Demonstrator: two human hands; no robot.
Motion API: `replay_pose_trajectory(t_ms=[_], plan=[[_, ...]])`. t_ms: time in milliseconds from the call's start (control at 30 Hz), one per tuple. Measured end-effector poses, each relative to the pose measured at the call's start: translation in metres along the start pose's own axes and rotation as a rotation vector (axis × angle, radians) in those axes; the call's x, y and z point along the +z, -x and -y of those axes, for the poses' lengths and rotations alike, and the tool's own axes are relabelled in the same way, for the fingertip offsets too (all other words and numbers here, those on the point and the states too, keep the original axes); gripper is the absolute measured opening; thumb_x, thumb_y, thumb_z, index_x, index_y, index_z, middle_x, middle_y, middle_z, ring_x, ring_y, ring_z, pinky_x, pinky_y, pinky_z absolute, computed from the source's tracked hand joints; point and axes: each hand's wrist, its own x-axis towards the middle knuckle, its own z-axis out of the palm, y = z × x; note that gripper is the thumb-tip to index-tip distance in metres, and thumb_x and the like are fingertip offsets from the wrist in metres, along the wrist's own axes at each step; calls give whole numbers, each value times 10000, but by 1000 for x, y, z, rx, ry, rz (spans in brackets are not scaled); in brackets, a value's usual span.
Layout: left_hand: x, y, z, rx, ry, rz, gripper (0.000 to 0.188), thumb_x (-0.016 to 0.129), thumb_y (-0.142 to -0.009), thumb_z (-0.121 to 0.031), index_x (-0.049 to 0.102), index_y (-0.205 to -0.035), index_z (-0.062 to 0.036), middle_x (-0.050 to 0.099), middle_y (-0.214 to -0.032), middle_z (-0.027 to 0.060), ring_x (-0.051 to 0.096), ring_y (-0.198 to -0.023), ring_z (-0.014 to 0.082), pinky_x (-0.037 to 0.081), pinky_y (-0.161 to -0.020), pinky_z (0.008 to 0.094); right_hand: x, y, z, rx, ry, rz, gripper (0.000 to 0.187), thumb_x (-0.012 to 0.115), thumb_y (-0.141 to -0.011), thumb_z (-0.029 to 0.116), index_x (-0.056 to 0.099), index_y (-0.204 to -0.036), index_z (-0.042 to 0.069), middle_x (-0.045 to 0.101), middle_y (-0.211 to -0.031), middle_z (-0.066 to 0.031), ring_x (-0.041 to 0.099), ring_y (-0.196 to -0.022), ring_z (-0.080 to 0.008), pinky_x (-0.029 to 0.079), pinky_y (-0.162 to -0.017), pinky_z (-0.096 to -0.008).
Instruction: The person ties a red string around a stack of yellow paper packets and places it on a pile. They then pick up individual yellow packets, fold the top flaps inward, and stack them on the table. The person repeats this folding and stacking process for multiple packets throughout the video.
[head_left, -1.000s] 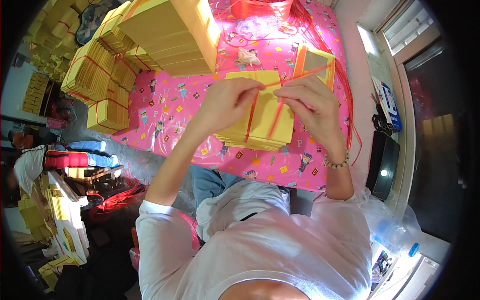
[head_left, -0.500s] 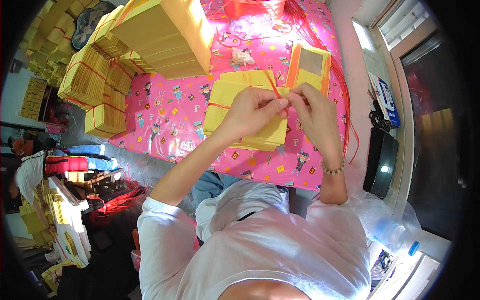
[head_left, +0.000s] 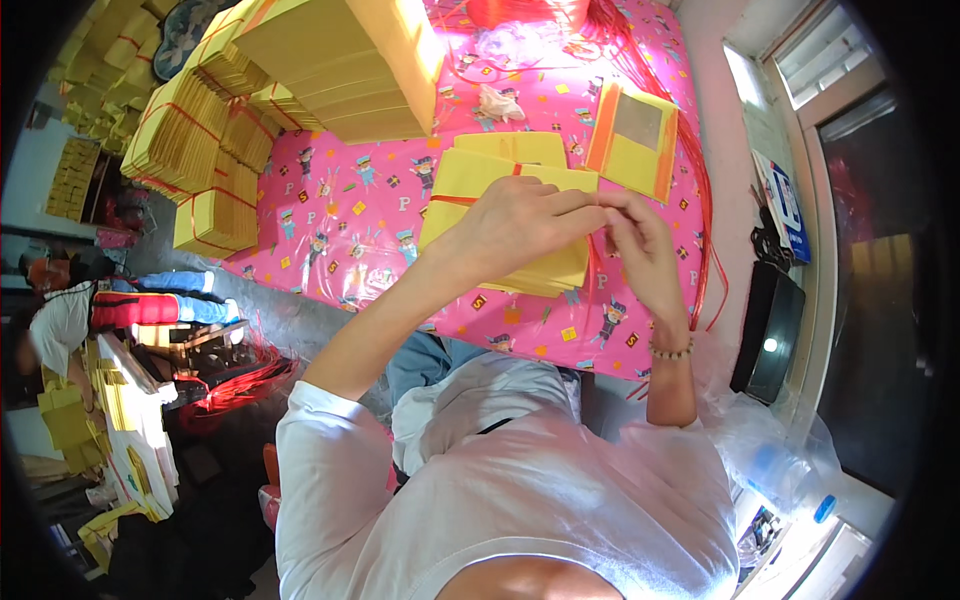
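Observation:
A stack of yellow paper envelopes [head_left: 463, 175] lies on the pink table, with red plastic string [head_left: 452, 200] running across it. Over the stack's right part, my left hand [head_left: 520, 225] is closed in a pinch on the string. My right hand [head_left: 642, 245], a beaded bracelet at its wrist, meets it fingertip to fingertip at the stack's right edge, also pinching the string. A loose red end hangs just below the fingertips. The left fingers cover the point where the string comes together, so a knot cannot be made out.
Tall yellow stacks [head_left: 340, 75] and string-tied bundles [head_left: 215, 215] fill the table's left side. A yellow-orange envelope with a grey window [head_left: 635, 140] lies right of my stack. Crumpled tissue [head_left: 499, 103] and red string strands [head_left: 690, 170] lie farther back. Another person [head_left: 65, 325] works at far left.
My left hand has turned over, its back now upward, and both hands have shifted slightly right. The string end that stood up between my fingers now hangs below them.

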Motion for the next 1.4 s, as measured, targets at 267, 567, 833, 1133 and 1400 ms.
replay_pose_trajectory(t_ms=[267, 567, 833, 1133, 1400], plan=[[10, 4, 8, 81, 0, -173, 261, 657, -761, -96, 697, -1018, -68, 699, -983, 63, 687, -732, 186, 539, -573, 272, -14, -25, 8, 171, -158, 288, 154, 524, -1005, 106, 638, -1083, 36, 516, -861, 40, 473, -688, -36, 407, -599, -202], [19, 10, 11, -71, 186, -178, 167, 696, -759, -97, 687, -925, -115, 706, -903, 15, 680, -742, 187, 524, -588, 298, -15, -29, 6, -133, 177, 129, 218, 634, -944, 154, 544, -820, -1, 455, -752, -9, 437, -642, -91, 381, -578, -255], [-2, 12, 12, -245, 408, -54, 57, 733, -785, -117, 721, -840, -130, 718, -847, 4, 653, -768, 201, 496, -728, 341, -33, -18, 3, -220, 424, 96, 301, 739, -864, 191, 565, -726, -13, 463, -700, -44, 476, -605, -130, 389, -558, -285], [-12, 27, 17, -358, 507, 106, 62, 754, -801, -78, 724, -852, -98, 714, -912, 17, 627, -895, 202, 488, -786, 337, -24, -2, -29, -110, 248, 67, 278, 728, -881, 194, 605, -734, -6, 515, -716, -27, 497, -630, -93, 395, -561, -260], [3, 15, 10, -425, 857, 47, 65, 628, -898, -5, 670, -946, -13, 692, -938, 66, 648, -948, 192, 509, -816, 312, -15, 1, -45, -116, 64, 30, 285, 703, -911, 201, 606, -740, -5, 525, -728, -12, 498, -639, -75, 390, -561, -241]])
